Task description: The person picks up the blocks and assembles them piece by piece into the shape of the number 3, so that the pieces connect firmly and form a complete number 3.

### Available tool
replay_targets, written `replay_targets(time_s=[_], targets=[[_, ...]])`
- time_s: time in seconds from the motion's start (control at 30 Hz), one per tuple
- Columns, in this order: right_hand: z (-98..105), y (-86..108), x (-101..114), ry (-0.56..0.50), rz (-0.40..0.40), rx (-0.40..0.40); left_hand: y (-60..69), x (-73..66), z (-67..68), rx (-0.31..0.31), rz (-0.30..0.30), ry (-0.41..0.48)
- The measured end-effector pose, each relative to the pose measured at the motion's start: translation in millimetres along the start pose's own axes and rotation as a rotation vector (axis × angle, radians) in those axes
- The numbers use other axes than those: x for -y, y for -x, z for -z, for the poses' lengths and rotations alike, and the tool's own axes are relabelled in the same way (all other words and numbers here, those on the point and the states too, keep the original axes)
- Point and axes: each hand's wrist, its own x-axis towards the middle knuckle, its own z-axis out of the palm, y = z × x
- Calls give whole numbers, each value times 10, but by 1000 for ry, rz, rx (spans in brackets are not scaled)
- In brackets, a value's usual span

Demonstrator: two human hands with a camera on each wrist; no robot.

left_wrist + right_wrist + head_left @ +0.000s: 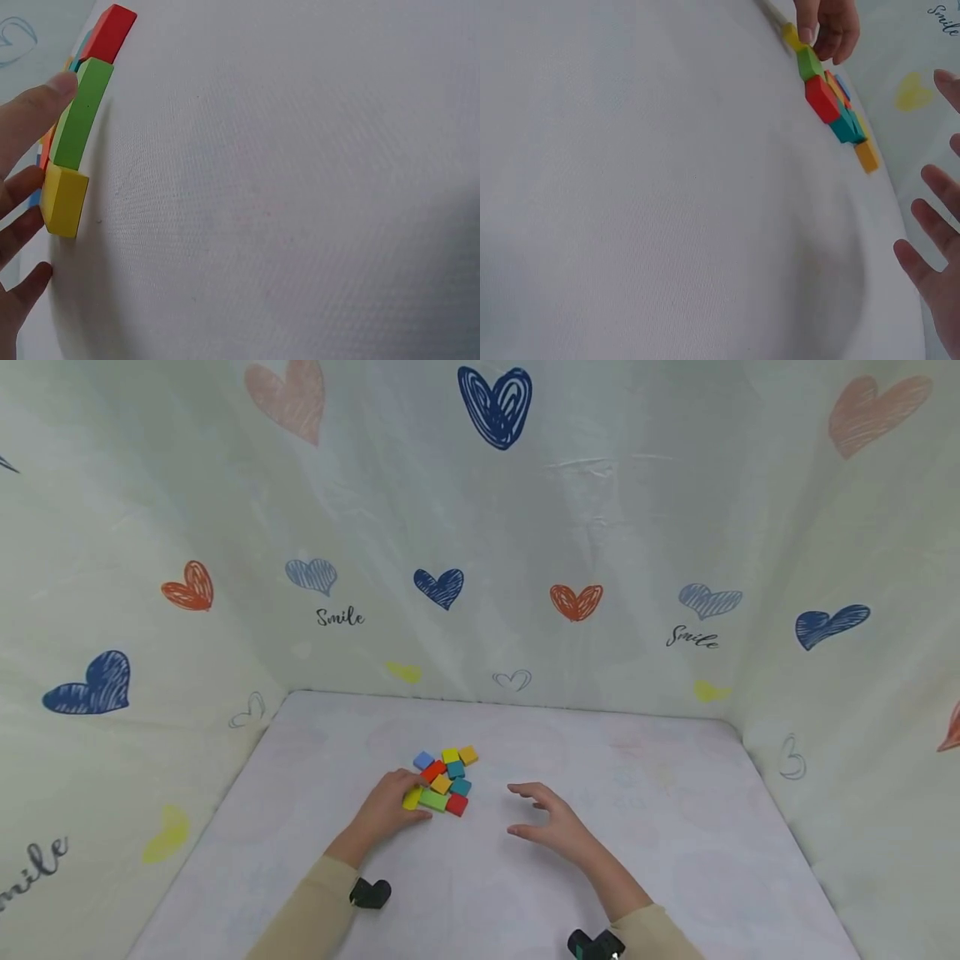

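Several coloured wooden blocks lie close together on the table in the head view. At the near side are a yellow block (412, 798), a long green block (433, 800) and a red block (457, 805). My left hand (390, 806) is at the cluster's left edge, its fingers by the yellow block (64, 201) and its thumb by the green block (81, 112); whether they touch is hard to tell. To the right of the blocks my right hand (553, 822) hovers apart from them, fingers spread and holding nothing.
Farther back in the cluster are a blue block (423, 761), teal blocks (460, 787) and an orange block (468, 755). The white table (600, 752) meets a heart-printed sheet (517, 527) at the back and sides. Each wrist carries a small black camera (371, 893).
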Motion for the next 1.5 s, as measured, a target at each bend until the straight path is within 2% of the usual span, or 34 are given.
replay_targets(time_s=[0.23, 0.53, 0.77, 1.03, 1.23, 1.37, 1.5], targets=[[-67, -86, -10, 2, -11, 5, -62, 8, -10, 1, -6, -29], [-111, -166, -32, -6, -48, 18, -118, 22, -40, 30, -14, -122], [-129, -208, -37, -8, -52, 34, -108, 13, -34, 21, -25, -105], [-118, -239, 5, -7, -47, 38, -67, 28, -7, 29, 4, -21], [-72, -228, 10, -18, -45, 18, -82, -70, 42, -1, -16, -23], [-33, -224, -29, -28, -40, -10, -110, -190, 84, -17, -41, -39], [20, -224, -85, -36, -44, -42, -149, -313, 96, -23, -32, -7]])
